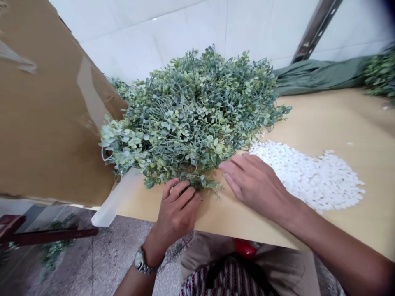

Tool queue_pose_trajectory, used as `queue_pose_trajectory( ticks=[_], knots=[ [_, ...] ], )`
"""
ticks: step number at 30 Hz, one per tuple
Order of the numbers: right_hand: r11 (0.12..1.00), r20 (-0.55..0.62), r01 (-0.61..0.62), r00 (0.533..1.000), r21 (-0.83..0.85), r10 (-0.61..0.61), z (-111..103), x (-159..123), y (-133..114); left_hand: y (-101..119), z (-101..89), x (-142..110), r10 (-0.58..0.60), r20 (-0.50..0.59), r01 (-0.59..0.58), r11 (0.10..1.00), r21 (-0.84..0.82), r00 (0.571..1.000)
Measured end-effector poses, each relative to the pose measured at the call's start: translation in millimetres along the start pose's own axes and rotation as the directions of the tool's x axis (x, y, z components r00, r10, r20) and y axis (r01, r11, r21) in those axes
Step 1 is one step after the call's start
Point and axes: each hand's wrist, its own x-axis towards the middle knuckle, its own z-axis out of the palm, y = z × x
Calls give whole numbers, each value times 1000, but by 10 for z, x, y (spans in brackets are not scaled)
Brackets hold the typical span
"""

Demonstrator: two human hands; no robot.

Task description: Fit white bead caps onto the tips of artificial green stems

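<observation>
A large heap of artificial greenery (pixel 191 115) with small round green leaves lies on the table in front of me. My left hand (pixel 179 209) is at its near edge, fingers curled around a leafy sprig (pixel 200 181); the fingertips are partly hidden. To the right, my right hand (pixel 254 183) has its fingers pressed together at the heap's front edge. What they hold, if anything, is hidden. Beyond that hand lies a spread of small white pieces (pixel 308 174), too small to name exactly.
A big cardboard box (pixel 55 115) stands at the left. A translucent plastic strip (pixel 115 201) juts over the near edge of the wooden table (pixel 327 123). Behind lie green cloth (pixel 321 76) and more greenery (pixel 381 72), against a white tiled wall with a metal post (pixel 316 31).
</observation>
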Motion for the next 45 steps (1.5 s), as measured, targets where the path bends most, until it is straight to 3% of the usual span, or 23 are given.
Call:
queue_pose_trajectory(
  ticks=[4, 9, 12, 15, 17, 21, 25, 27, 29, 31, 32, 35, 37, 40, 43, 45],
  knots=[
    [984, 56, 57, 997, -166, -49, 128, 169, 49, -76, 6, 29, -1, 18, 1, 1000, 14, 1000],
    [963, -7, 87, 996, -255, -92, 299, 339, 72, -153, 2, 84, -1, 7, 0, 999, 42, 1000],
    [986, -22, 55, 998, -160, -59, 306, 381, 165, -172, 14, 89, -25, 25, 23, 997, 68, 999],
    [977, -81, -126, 987, 172, 141, 220, 401, 329, -173, 20, 102, -72, 65, 65, 993, 102, 995],
    [856, -90, -256, 940, 450, 328, 147, 405, 444, -159, 11, 125, -88, 47, 83, 992, 98, 995],
    [441, 84, -414, 798, 796, 597, 59, 385, 591, -120, -16, 172, -75, 5, 75, 997, 36, 997],
    [109, 255, -407, 736, 907, 627, 29, 344, 617, -97, -23, 185, -46, -104, 45, 999, -11, 993],
    [-4, 324, -405, 724, 914, 610, 10, 310, 609, -70, -34, 199, -39, -180, 39, 999, -4, 983],
    [-60, 381, -431, 715, 901, 587, -23, 255, 599, -18, -57, 227, -43, -257, 44, 999, -1, 966],
    [8, 385, -472, 730, 882, 565, -75, 174, 590, 53, -87, 268, -53, -301, 46, 998, -31, 952],
    [101, 362, -492, 750, 865, 554, -110, 123, 585, 91, -96, 289, -63, -305, 47, 997, -58, 950],
    [486, 207, -481, 833, 729, 514, -235, -57, 563, 180, -59, 338, -92, -296, 46, 986, -158, 951],
    [645, 90, -446, 858, 621, 506, -304, -187, 546, 208, 37, 342, -99, -343, 20, 974, -225, 934],
    [710, -21, -446, 839, 545, 544, -337, -378, 514, 210, 219, 307, -111, -446, 8, 974, -226, 888],
    [739, -81, -407, 847, 537, 526, -290, -541, 471, 207, 313, 274, -159, -472, 64, 975, -211, 867],
    [735, -107, -379, 848, 563, 519, -236, -621, 441, 215, 305, 276, -258, -534, 139, 957, -253, 806]
  ],
)
